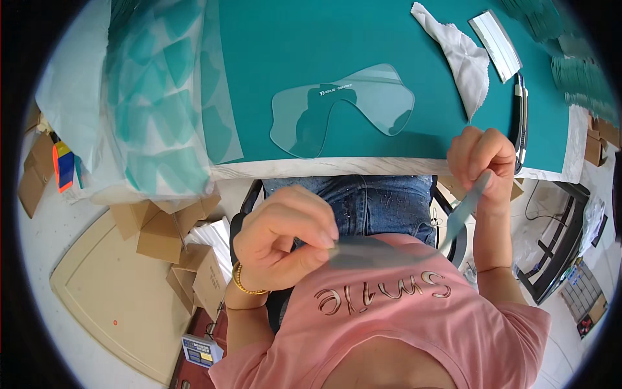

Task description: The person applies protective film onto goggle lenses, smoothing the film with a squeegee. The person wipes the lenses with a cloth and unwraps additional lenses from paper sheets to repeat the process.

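My left hand [285, 236] pinches one end of a clear, slightly curved lens [366, 251] between thumb and fingertips. My right hand [483, 162], raised near the table's front edge, pinches the other end, which looks bluish and is turned nearly edge-on. The held lens spans in front of my pink shirt; its full outline is hard to make out. On the green mat [259, 39] lies another clear goggle lens [359, 86] with a nose cutout and small white print. Neither hand touches it.
A white cloth [460, 61], a white rectangular card [495, 45] and a black-handled cutter [520, 120] lie at the right. Plastic-wrapped lenses [159, 110] cover the left side. More stacked lenses [583, 84] are far right. Cardboard boxes [162, 236] stand on the floor at left.
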The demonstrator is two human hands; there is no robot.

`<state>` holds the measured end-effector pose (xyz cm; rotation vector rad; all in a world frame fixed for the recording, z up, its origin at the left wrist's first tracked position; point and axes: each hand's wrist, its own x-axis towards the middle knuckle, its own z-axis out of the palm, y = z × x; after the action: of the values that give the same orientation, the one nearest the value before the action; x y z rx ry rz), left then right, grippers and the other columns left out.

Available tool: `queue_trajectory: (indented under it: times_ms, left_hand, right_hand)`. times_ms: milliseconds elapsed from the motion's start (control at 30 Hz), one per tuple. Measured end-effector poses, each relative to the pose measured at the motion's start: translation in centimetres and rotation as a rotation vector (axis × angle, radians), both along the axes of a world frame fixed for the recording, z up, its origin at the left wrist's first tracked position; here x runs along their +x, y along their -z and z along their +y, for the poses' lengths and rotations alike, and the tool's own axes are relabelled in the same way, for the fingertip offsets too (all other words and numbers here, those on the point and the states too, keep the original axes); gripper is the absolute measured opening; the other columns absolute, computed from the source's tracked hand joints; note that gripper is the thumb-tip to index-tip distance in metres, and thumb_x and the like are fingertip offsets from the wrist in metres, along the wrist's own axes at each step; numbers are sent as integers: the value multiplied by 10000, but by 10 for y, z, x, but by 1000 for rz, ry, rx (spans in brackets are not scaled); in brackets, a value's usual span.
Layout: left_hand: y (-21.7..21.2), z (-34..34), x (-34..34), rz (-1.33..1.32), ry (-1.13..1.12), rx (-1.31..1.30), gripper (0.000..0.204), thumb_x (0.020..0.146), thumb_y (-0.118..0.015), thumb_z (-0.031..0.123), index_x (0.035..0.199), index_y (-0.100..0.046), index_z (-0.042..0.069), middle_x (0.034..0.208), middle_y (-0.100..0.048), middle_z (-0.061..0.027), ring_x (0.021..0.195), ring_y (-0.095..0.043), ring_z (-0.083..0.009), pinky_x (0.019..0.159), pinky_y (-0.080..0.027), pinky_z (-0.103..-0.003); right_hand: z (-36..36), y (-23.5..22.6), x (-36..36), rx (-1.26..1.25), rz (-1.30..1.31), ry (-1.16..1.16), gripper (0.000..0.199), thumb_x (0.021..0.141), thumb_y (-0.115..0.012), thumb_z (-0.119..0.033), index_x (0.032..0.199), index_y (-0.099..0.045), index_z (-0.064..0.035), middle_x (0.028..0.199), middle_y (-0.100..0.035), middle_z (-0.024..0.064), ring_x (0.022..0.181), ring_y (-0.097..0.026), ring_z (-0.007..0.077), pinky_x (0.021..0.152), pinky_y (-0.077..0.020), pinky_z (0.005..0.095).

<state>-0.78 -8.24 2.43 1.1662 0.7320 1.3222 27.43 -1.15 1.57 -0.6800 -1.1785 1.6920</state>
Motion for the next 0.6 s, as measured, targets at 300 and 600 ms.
queue_trajectory:
  times_ms: [300,600]
  left_hand:
    - [6,11,6,241,-415,-241,152,852,-696,-13,959,-590,1,880,-600,-76,750,-571,-114,657,-468,-231]
    - [31,39,18,527,-672,-260,255,870,-700,22,1089,-569,25,794,-618,-8,638,-534,-27,538,-400,-155]
  right_hand:
    - [16,-17,-12,-53,-578,156,95,897,-673,-78,855,-646,3,734,-584,-4,668,-508,47,565,-376,199]
    - [37,-1,-39,-101,-875,228,236,922,-675,-193,833,-653,25,622,-504,-74,574,-386,2,486,-284,199]
